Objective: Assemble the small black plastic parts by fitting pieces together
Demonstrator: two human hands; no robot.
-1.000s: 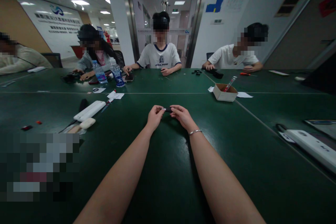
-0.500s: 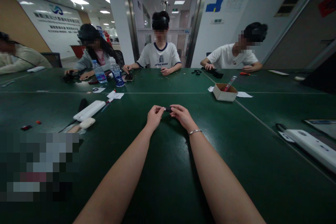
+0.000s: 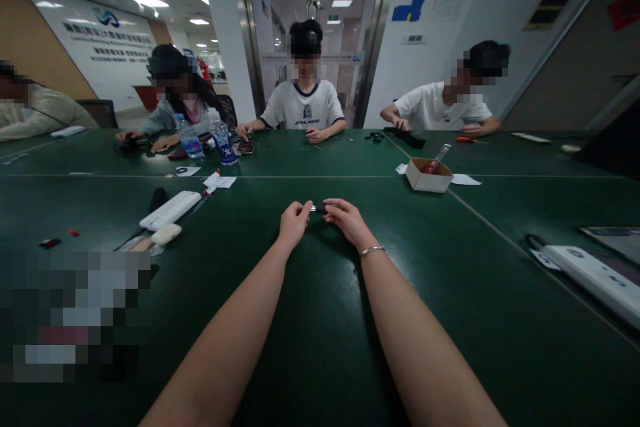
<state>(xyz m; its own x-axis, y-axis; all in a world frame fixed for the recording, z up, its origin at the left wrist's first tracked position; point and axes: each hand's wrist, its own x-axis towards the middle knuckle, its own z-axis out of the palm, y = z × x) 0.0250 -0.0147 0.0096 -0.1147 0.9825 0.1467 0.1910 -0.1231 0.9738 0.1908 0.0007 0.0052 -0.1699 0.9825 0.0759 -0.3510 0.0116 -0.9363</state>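
Note:
Between my two hands, above the green table (image 3: 320,320), is a small black stick with a silvery end (image 3: 319,209), its exact kind too small to make out. The fingertips of my left hand (image 3: 296,220) pinch its silvery left end. My right hand (image 3: 346,219), with a metal bracelet at the wrist, grips the black right end between thumb and fingers. Both hands are closed, and the fingers hide parts of the stick.
An open cardboard box (image 3: 429,177) with a tube in it stands ahead to the right. White power strips lie at left (image 3: 171,211) and right (image 3: 595,280). Two bottles (image 3: 223,140) stand farther back at left. Several people sit across the table, one facing me (image 3: 306,103).
The silvery end of the stick looks slightly different between my fingers, with thin bright lines now showing. My hands stay almost in place. The right-hand co-worker's hand has shifted slightly over a black object.

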